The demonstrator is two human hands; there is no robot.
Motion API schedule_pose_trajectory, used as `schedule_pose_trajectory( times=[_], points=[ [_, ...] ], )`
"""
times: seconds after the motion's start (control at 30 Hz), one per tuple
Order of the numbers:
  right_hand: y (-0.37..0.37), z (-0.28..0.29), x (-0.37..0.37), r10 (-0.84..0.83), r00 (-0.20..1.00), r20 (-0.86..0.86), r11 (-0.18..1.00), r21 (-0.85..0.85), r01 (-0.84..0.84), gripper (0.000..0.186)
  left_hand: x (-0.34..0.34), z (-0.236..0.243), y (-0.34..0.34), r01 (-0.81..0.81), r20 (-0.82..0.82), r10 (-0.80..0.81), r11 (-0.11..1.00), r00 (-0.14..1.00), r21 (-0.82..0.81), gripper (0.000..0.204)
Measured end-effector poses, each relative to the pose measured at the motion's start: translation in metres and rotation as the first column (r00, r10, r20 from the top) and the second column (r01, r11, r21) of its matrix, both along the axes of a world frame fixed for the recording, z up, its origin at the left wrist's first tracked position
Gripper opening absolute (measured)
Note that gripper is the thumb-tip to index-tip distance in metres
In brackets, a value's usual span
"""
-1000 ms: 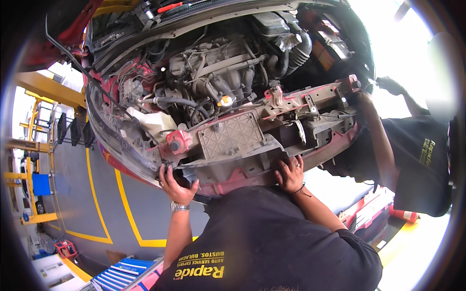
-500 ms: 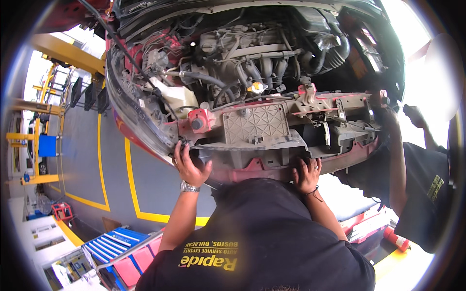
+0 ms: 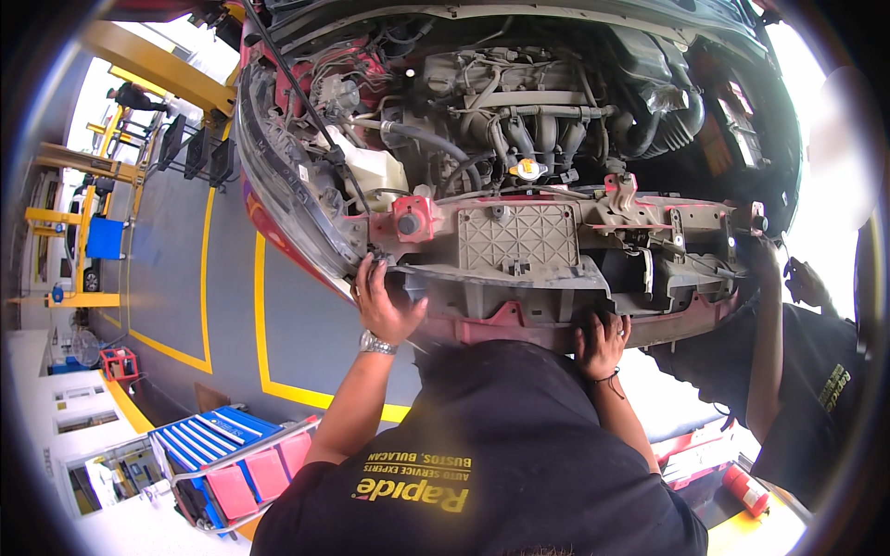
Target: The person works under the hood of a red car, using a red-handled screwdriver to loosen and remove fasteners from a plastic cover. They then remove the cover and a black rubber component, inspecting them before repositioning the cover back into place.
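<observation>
The front end of a red car fills the upper middle, with its engine bay uncovered. My left hand (image 3: 389,304), with a metal watch on the wrist, grips the left end of the front bumper (image 3: 505,326) below the headlight (image 3: 301,185). Its fingers point up and its thumb is apart from them. My right hand (image 3: 603,345), with a dark band at the wrist, curls its fingers over the bumper's edge farther right. A dusty plastic air guide (image 3: 519,275) lies between and above my hands. My fingertips are partly hidden behind the bumper parts.
At the right a co-worker in a dark shirt (image 3: 807,361) reaches to the car's right front corner. A blue and red tool cart (image 3: 218,454) stands at lower left. A red cylinder (image 3: 744,489) lies at lower right. Yellow lift posts (image 3: 88,246) stand far left.
The whole view has shifted, so the car sits farther right and slightly lower in it. Both my hands keep their places on the bumper. A distant person now shows at upper left.
</observation>
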State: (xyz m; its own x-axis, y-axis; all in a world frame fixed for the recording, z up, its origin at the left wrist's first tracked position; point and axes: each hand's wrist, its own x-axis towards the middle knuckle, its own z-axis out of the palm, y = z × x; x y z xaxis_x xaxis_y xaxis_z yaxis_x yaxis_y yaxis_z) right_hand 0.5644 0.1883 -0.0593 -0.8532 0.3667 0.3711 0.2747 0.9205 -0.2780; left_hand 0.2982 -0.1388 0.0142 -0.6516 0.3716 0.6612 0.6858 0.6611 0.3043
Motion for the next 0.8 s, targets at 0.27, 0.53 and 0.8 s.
schedule_pose_trajectory(
  times=[0.27,0.53,0.8],
  points=[
    [0.001,0.001,0.0,0.006,1.0,-0.018,1.0,-0.01,-0.006,0.047,-0.001,-0.004,-0.005,0.054,0.023,-0.054,0.999,0.998,-0.001,0.081],
    [0.0,0.006,-0.003,0.011,0.999,-0.04,1.0,-0.001,-0.011,0.043,-0.003,-0.007,-0.009,0.083,0.059,-0.087,0.995,0.995,0.062,0.083],
    [0.0,0.009,-0.002,0.016,0.999,-0.028,1.0,-0.021,-0.016,0.043,-0.004,-0.008,-0.008,0.02,0.071,-0.022,0.999,0.997,0.032,0.084]
  ],
)
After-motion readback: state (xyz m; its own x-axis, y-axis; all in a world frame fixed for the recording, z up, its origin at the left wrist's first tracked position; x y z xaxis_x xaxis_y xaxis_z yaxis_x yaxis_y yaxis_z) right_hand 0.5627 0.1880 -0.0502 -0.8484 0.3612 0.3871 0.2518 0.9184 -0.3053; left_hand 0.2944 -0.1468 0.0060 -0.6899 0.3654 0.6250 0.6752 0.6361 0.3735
